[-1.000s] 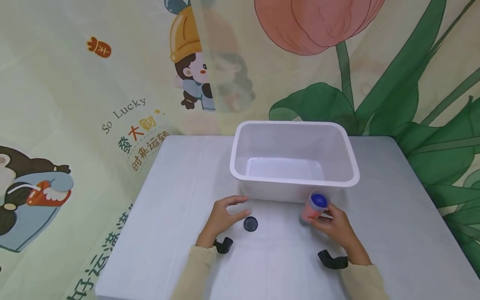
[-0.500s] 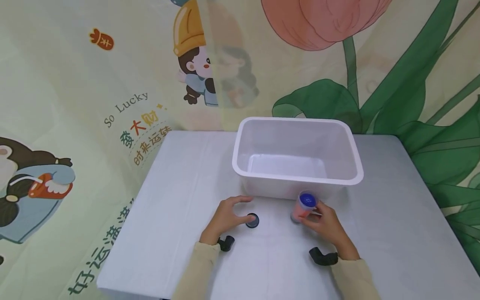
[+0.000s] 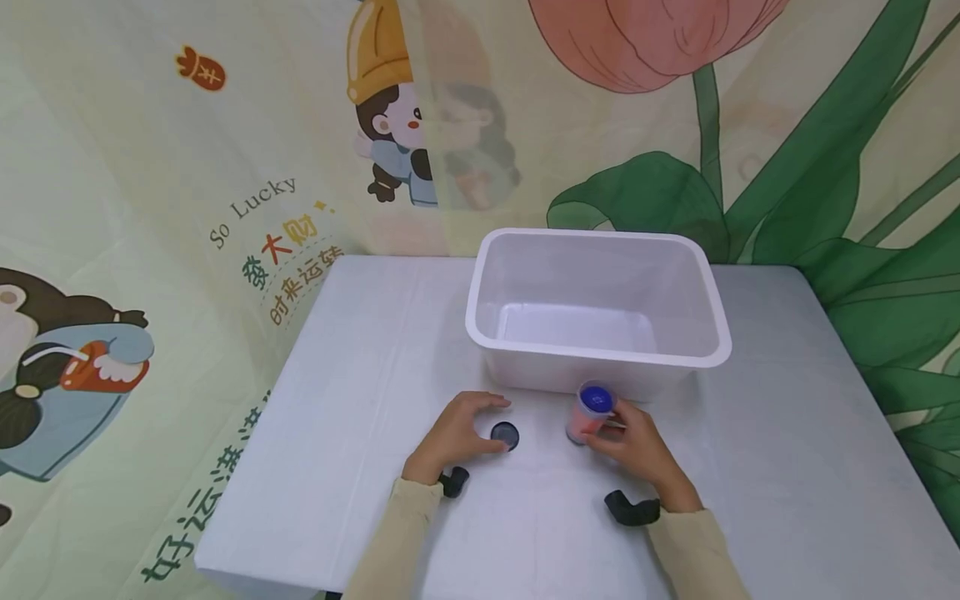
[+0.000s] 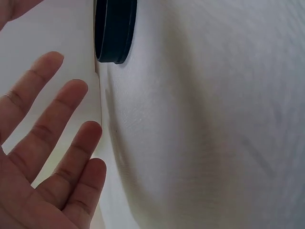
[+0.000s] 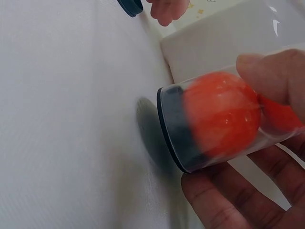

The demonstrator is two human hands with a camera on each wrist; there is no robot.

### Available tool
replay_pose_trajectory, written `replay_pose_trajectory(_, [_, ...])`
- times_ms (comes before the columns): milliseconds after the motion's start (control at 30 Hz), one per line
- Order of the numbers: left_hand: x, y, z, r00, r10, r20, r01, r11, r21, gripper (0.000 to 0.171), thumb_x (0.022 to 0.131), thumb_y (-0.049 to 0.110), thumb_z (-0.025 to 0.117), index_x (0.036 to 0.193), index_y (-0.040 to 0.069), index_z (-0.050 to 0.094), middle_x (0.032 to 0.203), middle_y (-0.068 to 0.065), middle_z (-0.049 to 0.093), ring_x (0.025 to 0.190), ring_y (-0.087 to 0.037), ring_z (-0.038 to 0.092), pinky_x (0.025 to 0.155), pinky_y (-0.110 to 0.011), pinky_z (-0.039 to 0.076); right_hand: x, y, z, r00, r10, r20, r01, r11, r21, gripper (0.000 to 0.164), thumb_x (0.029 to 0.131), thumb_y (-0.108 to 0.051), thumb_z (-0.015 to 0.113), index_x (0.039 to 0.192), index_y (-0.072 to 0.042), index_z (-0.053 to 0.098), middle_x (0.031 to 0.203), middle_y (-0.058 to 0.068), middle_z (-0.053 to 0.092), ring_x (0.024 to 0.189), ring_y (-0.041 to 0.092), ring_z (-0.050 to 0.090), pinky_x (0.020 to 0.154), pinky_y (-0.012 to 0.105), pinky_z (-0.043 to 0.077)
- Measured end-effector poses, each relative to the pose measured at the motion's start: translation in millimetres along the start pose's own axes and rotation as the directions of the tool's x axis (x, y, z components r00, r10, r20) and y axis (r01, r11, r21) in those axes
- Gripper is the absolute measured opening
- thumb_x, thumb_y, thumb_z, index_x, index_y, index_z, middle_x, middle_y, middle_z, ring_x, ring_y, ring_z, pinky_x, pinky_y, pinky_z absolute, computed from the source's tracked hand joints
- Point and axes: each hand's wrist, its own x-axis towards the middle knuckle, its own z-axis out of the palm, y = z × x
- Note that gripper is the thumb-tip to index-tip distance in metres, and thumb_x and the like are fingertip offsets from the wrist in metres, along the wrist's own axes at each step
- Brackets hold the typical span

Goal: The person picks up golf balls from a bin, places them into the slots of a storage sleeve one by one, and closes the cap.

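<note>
My right hand (image 3: 636,446) grips a clear cylindrical tube (image 3: 586,419) just in front of the white tub. Orange balls (image 5: 221,114) fill its lower part, a blue piece (image 3: 597,398) shows at its top, and its dark base (image 5: 172,129) hovers slightly above the tabletop, casting a shadow. A round black cap (image 3: 505,435) lies on the table to the left of the tube. Beside that cap, my left hand (image 3: 459,435) is spread with nothing in its grasp; thumb and forefinger stand apart around the cap. Whether the thumb touches its edge is unclear.
A white rectangular tub (image 3: 597,357) stands at the back of the table, behind both hands. White cloth covers the table (image 3: 375,400). Printed curtains (image 3: 630,175) hang close behind and to the left. Each wrist wears a black camera mount (image 3: 632,508).
My right hand has brought the tube leftward, nearer to the cap. The left hand has shifted slightly right, toward the cap. The head view has tilted a little downward.
</note>
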Motion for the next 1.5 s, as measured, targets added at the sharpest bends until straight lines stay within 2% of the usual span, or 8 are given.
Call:
replay_pose_trajectory(67, [0.8,0.8,0.1,1.000,-0.004,0.013,0.004,1.000,0.018,0.061,0.076,0.010,0.099,0.133,0.005,0.075,0.137,-0.012,0.071,0.133,-0.035,0.059,0.117,-0.052,0.047,0.7,-0.5,1.4,1.000,0.005,0.009,-0.005,1.000,0.014,0.057,0.080,0.012,0.089,0.129,0.016,0.061,0.114,0.025,0.071,0.103,0.040,0.074,0.086,0.042,0.067])
replay_pose_trajectory(233, [3.5,2.5,2.0,0.996,-0.069,0.053,0.066,0.996,0.064,0.061,0.073,0.006,0.099,0.129,0.007,0.077,0.132,-0.009,0.071,0.130,-0.032,0.057,0.115,-0.051,0.048,1.6,-1.1,4.5,0.999,0.018,0.040,-0.019,1.000,0.021,0.055,0.081,0.009,0.090,0.127,0.014,0.062,0.112,0.022,0.072,0.099,0.027,0.074,0.087,0.043,0.066])
replay_pose_trajectory(467, [4.7,3.1,5.0,0.994,-0.093,0.064,0.086,0.991,0.099,0.055,0.071,0.005,0.100,0.122,0.008,0.080,0.124,-0.006,0.071,0.121,-0.029,0.055,0.108,-0.049,0.050,0.6,-3.4,6.5,0.998,0.012,0.062,-0.013,1.000,0.013,0.055,0.080,0.008,0.091,0.127,0.012,0.063,0.116,0.022,0.072,0.102,0.037,0.076,0.088,0.043,0.066])
replay_pose_trajectory(733, [4.1,1.3,6.1,0.992,-0.109,0.066,0.103,0.991,0.084,0.044,0.073,0.004,0.099,0.113,0.009,0.082,0.119,-0.003,0.070,0.118,-0.026,0.054,0.107,-0.047,0.051,0.5,-6.0,10.1,0.997,0.034,0.071,-0.036,0.999,0.023,0.054,0.081,0.008,0.090,0.128,0.010,0.064,0.118,0.023,0.073,0.107,0.040,0.074,0.090,0.042,0.065])
replay_pose_trajectory(1067, [2.0,4.6,1.5,0.991,-0.123,0.060,0.119,0.991,0.063,0.048,0.077,0.014,0.099,0.120,0.009,0.080,0.122,-0.003,0.074,0.120,-0.026,0.061,0.111,-0.048,0.050,-1.3,-2.9,14.9,0.997,0.025,0.073,-0.025,1.000,-0.002,0.057,0.080,0.009,0.090,0.130,0.009,0.063,0.117,0.021,0.073,0.105,0.039,0.075,0.088,0.039,0.066])
replay_pose_trajectory(1167, [2.1,8.3,-0.8,0.992,-0.114,0.055,0.111,0.992,0.054,0.048,0.079,0.015,0.098,0.123,0.009,0.079,0.123,-0.005,0.075,0.120,-0.027,0.064,0.111,-0.049,0.051,-1.8,-1.8,15.5,0.997,0.024,0.074,-0.024,1.000,-0.003,0.058,0.080,0.010,0.090,0.131,0.009,0.063,0.117,0.021,0.073,0.106,0.040,0.075,0.088,0.039,0.066])
replay_pose_trajectory(1300, [3.0,16.8,-4.1,0.997,-0.068,0.035,0.066,0.997,0.038,0.046,0.081,0.015,0.096,0.124,0.008,0.078,0.120,-0.004,0.077,0.114,-0.026,0.068,0.106,-0.047,0.054,-2.0,-1.0,15.9,0.997,0.017,0.076,-0.017,1.000,0.006,0.059,0.079,0.010,0.090,0.132,0.010,0.062,0.119,0.023,0.073,0.107,0.043,0.074,0.089,0.041,0.066])
replay_pose_trajectory(1500, [2.9,40.1,-9.9,0.999,0.018,-0.027,-0.017,1.000,0.009,0.047,0.082,0.015,0.096,0.125,0.008,0.079,0.117,-0.002,0.079,0.108,-0.024,0.070,0.101,-0.048,0.058,-2.0,-0.3,16.1,0.998,0.021,0.065,-0.021,1.000,-0.001,0.060,0.079,0.009,0.091,0.132,0.009,0.063,0.120,0.022,0.073,0.107,0.041,0.075,0.089,0.042,0.065])
